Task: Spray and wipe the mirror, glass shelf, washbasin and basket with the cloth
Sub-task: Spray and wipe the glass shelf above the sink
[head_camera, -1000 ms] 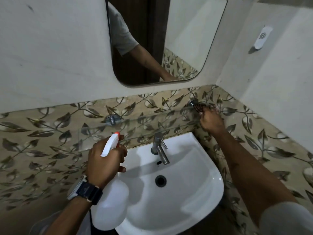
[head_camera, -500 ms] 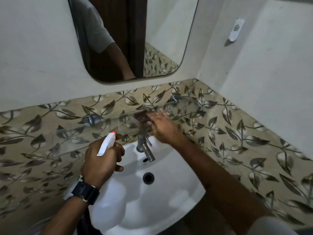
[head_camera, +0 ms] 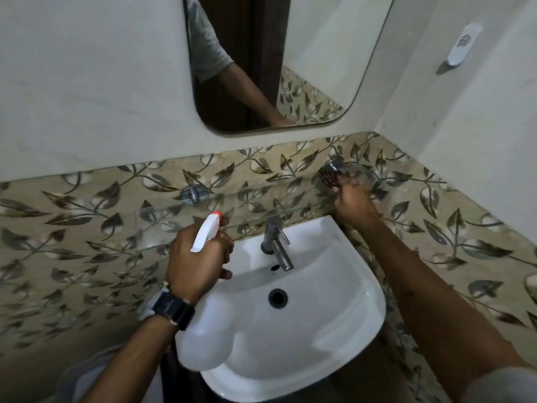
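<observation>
A clear glass shelf (head_camera: 250, 205) runs along the leaf-patterned wall above the white washbasin (head_camera: 328, 324). My right hand (head_camera: 353, 202) presses a dark checked cloth (head_camera: 329, 177) onto the shelf's right end, beside a chrome bracket (head_camera: 334, 164). My left hand (head_camera: 199, 261) grips a white spray bottle (head_camera: 207, 335) with a white and orange nozzle (head_camera: 207, 231), held over the basin's left rim. The mirror (head_camera: 276, 62) hangs above and reflects my arm. No basket is in view.
A chrome tap (head_camera: 276, 242) rises at the back of the basin, under the shelf. A second shelf bracket (head_camera: 194, 194) sits at the left. A white wall hook (head_camera: 463, 43) is on the right wall, which meets the back wall in a corner close to my right hand.
My right hand slid the cloth from the shelf's right end to its middle above the tap, then back to the right end. The left hand and bottle barely moved.
</observation>
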